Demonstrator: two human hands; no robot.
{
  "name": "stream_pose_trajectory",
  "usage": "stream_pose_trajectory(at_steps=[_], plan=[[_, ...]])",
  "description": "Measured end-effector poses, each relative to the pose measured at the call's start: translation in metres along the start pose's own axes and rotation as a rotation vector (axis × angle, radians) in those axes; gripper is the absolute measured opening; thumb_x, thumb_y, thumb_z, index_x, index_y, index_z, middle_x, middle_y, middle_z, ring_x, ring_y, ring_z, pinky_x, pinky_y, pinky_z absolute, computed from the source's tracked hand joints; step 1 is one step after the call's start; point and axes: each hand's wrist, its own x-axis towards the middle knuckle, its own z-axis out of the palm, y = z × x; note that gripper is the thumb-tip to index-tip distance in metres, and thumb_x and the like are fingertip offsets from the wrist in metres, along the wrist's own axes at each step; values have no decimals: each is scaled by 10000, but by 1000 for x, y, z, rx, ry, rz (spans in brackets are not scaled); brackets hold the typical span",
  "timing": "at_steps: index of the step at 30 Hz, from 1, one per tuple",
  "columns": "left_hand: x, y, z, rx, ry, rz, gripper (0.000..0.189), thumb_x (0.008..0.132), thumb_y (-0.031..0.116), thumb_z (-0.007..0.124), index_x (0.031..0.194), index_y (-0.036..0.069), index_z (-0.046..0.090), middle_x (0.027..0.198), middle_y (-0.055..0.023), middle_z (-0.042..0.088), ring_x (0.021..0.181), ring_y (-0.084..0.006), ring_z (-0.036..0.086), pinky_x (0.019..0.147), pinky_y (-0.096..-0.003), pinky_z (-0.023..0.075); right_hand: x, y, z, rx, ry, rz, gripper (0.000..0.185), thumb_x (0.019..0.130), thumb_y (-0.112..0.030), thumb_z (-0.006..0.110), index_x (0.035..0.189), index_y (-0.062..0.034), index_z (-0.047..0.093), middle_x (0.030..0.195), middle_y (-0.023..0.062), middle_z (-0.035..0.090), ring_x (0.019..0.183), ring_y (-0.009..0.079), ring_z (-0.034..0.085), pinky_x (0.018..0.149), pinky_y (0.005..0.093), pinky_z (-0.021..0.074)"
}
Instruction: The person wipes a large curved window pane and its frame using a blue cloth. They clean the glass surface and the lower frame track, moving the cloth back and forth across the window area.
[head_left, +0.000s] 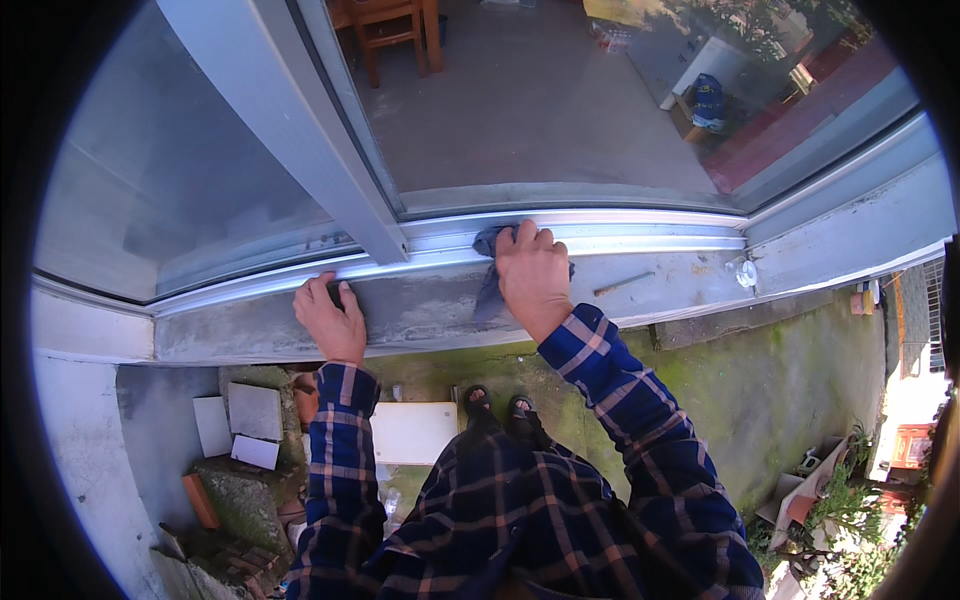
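Observation:
My right hand (534, 274) presses a dark grey cloth (487, 241) into the aluminium sliding-window track (637, 241). A loose end of the cloth hangs over the concrete window sill (420, 304). My left hand (330, 319) rests on the sill, its fingertips against the track's outer edge and its thumb apart; it holds nothing. Between the hands, the upright frame of the sliding sash (330, 157) meets the track. Right of the cloth, a thin rod-like tool (624, 283) lies on the sill. Farther right is a small white ring-shaped object (742, 273).
Behind the glass pane (525, 127) a wooden chair (390, 30) shows. Below the sill, a white-topped stool or small table (414, 433) stands left of my feet on mossy concrete ground (720, 375). Slabs (255, 411) and bricks (201, 501) are stacked at the left. Plants (840, 510) grow lower right.

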Motion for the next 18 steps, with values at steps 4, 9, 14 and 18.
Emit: stream_pose_trajectory(at_steps=[4,9,14,18], plan=[[-3,-2,1,-10,42,40,257,1011,112,739,1261,56,722,1210,-176,652,1205,-428,581,1073,-547,445,-27,11,-34,65,47,-6,505,840,-119,786,1341,-79,735,1043,130,634,926,320,703,750,427,601],[-1,20,-1,25,117,119,196,1021,113,746,1210,65,762,1129,-119,697,1121,-387,626,1036,-490,481,-46,1,-34,164,-14,44,645,877,-151,773,1514,-107,686,1064,124,658,935,312,707,747,443,591],[-22,146,0,-738,-276,-2,178,1076,41,679,1203,44,804,823,-77,693,692,-174,641,640,-331,512,-63,44,-15,662,-44,340,686,917,-107,758,1588,-77,624,1070,168,742,917,317,765,808,437,620],[-7,211,45,-1093,-876,-397,388,1116,77,595,1493,24,672,819,-46,694,584,-132,623,560,-299,529,-52,92,0,1558,-261,650,704,996,-131,825,1636,-21,555,1159,160,744,1010,175,704,881,320,596]])
